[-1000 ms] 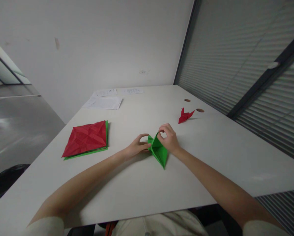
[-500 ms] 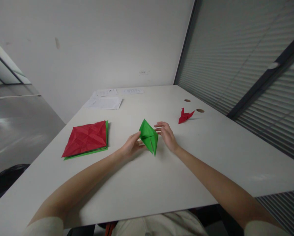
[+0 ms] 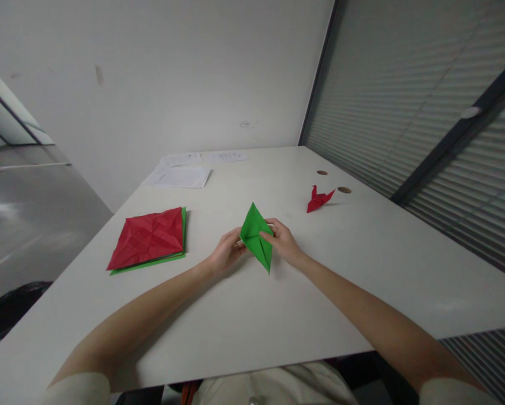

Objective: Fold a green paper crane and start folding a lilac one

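Note:
A green folded origami paper [image 3: 256, 247], diamond-shaped with a crease and slit down its lower half, is held just above the white table [image 3: 219, 332]. My left hand [image 3: 228, 251] grips its left corner, with some fingers behind the paper. From the other side, my right hand [image 3: 284, 242] pinches the right corner, thumb on the front face and fingers behind. To the right and farther back stands a red origami crane [image 3: 319, 199]. At the left lies a stack of square papers, a creased red sheet [image 3: 149, 239] on top and green sheets [image 3: 184, 230] showing beneath.
White printed sheets [image 3: 180, 176] lie at the back left of the table. Two round holes [image 3: 344, 190] pierce the tabletop near the right edge, beside the window blinds [image 3: 374, 112]. A black bin [image 3: 12, 309] stands on the floor at left.
My right hand has closed on the right corner of the green paper, its thumb now on the front. The paper has turned slightly and its lower slit looks narrower.

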Available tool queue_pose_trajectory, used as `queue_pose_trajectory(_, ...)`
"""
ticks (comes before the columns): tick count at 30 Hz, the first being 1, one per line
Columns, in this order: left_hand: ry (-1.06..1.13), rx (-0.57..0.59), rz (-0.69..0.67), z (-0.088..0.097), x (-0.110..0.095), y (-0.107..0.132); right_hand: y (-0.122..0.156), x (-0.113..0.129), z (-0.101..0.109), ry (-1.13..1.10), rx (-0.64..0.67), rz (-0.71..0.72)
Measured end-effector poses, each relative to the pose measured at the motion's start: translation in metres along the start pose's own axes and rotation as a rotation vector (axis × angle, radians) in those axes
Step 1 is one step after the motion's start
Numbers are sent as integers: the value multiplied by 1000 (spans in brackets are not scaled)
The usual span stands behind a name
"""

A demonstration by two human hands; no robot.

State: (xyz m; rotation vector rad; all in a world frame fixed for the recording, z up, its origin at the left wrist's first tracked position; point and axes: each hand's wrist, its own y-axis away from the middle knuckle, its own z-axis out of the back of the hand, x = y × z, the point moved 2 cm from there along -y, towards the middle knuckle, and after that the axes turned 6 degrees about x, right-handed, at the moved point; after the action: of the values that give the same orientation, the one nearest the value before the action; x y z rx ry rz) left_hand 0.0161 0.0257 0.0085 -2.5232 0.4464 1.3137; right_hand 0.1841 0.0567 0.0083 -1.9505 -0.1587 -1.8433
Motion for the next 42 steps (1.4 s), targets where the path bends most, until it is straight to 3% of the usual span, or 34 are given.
queue_pose_trajectory(6,-95,-120,-62,-5,4,3,2,1,-3,31,-70,-17)
queue_pose_trajectory(14,-244,-265,-124,-1,9,3,7,3,-16,38,11,-60)
queue_pose_trajectory(20,-75,-156,-80,-10,8,5,3,-4,-9,10,-107,-58)
queue_pose_trajectory(24,-266,-103,-134,-14,5,7,2,-4,-5,103,-198,29)
queue_pose_trajectory(28,-479,-193,-235,-11,2,6,8,7,-1,357,-371,177)
queue_pose_trajectory(31,-553,-225,-236,-9,1,6,12,17,-5,520,-275,248)
queue_pose_trajectory(34,-615,-184,-227,-9,2,6,14,16,-11,491,-207,193)
queue_pose_trajectory(42,-730,-79,-269,-16,3,11,10,10,-13,305,-278,92)
